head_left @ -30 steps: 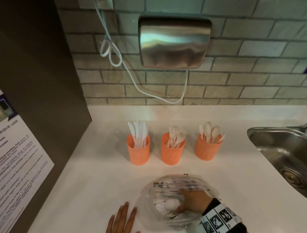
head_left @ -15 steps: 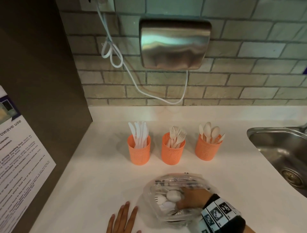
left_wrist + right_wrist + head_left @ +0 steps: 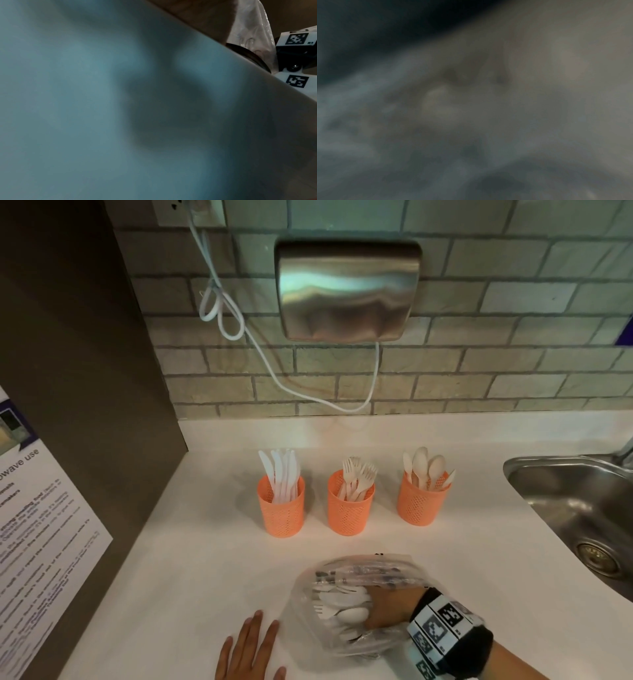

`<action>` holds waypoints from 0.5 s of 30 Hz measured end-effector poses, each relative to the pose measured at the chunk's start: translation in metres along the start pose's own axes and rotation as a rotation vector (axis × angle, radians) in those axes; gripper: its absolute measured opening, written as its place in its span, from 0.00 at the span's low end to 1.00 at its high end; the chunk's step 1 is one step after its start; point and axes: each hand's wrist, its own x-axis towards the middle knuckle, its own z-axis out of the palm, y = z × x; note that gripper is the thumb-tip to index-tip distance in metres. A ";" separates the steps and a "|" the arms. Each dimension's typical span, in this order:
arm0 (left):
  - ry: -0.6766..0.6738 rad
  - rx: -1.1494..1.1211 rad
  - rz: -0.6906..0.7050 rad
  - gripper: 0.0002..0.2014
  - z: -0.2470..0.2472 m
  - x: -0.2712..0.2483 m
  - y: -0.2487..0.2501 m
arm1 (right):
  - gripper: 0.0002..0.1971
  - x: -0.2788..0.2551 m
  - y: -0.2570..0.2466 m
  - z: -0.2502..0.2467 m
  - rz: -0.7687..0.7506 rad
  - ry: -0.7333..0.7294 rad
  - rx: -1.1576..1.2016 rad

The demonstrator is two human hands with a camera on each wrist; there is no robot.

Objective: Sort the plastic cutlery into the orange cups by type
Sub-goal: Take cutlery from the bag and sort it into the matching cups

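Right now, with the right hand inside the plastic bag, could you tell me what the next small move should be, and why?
Probably close the right hand on one piece and draw it out of the clear bag. Loose white cutlery lies just beyond the hand, whose fingers are hidden, and the left hand rests flat on the counter beside the bag. The three orange cups already stand sorted behind.

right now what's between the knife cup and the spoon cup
In the head view, the fork cup stands between the knife cup and the spoon cup.
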 end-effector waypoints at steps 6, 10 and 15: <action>-0.024 -0.011 0.001 0.31 -0.003 0.000 0.000 | 0.38 0.013 0.010 0.007 0.048 -0.058 0.049; -0.040 -0.021 -0.008 0.28 -0.003 0.000 0.001 | 0.29 0.019 0.021 0.006 0.127 -0.043 -0.037; -0.022 -0.013 -0.003 0.29 -0.005 -0.001 0.002 | 0.22 0.016 0.019 0.009 0.110 0.003 -0.080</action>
